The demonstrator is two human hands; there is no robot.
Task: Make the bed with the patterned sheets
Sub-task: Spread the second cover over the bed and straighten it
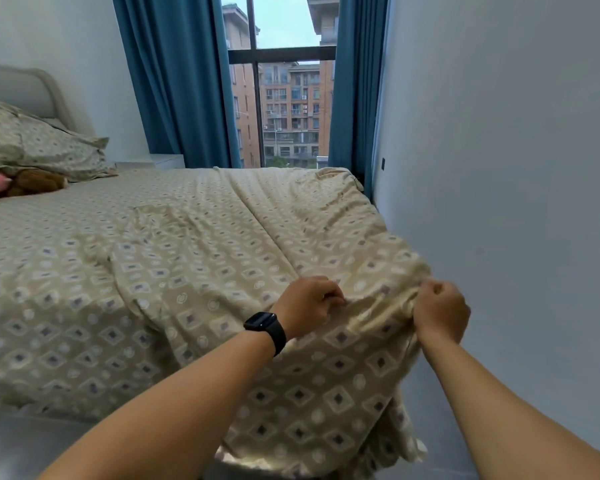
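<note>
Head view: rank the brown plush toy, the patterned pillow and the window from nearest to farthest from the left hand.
From the left hand, gripping the patterned cover:
1. Brown plush toy, far left on the bed, by the pillow.
2. Patterned pillow, just behind the toy at the headboard; close to it.
3. Window, beyond the bed, between blue curtains.

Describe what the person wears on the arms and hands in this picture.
Both forearms are bare, with no sleeves in view. The left wrist carries a black smartwatch with a dark rectangular face and a black band. The left hand and right hand show no gloves or rings.
</note>
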